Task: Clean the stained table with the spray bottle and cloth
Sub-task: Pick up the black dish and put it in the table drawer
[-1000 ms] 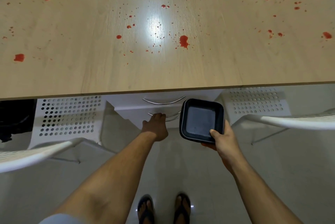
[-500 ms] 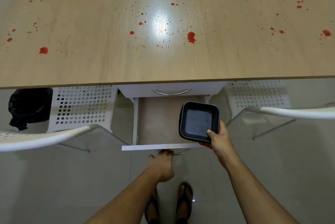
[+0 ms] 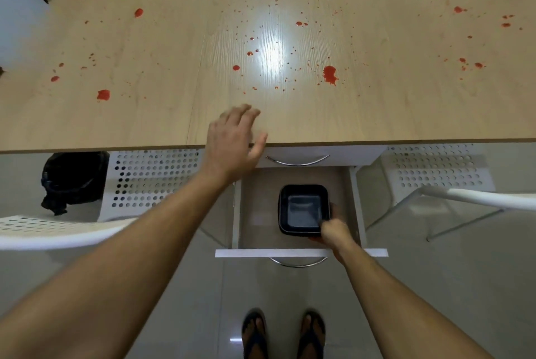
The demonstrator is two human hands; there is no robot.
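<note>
Half a second back the left hand (image 3: 232, 141) was down at the drawer (image 3: 252, 213) handle; it has since lifted to the near edge of the bench (image 3: 406, 91), fingers spread and relaxed, holding nothing. Meanwhile the tray (image 3: 303, 209) has gone from hovering over the drawer to sitting low inside it, toward the right wall. The right hand (image 3: 333, 232) grips the tray's near right corner, fingers curled on the rim.

Red stains (image 3: 330, 74) dot the bench from end to end: a big blotch right of the glare, another at the left, fine spatter in the middle. Neither spray bottle nor cloth is in view, so no cleaning has begun; I judge this to be tidying beforehand.

My guess is that the tray is light, rigid plastic with a smooth rim, so a corner pinch is enough, though it could tip if let go early. The stains look thick and glossy, probably sauce; they would likely smear if wiped dry. The bench looks like hard, smooth laminate that should take firm wiping.
</note>
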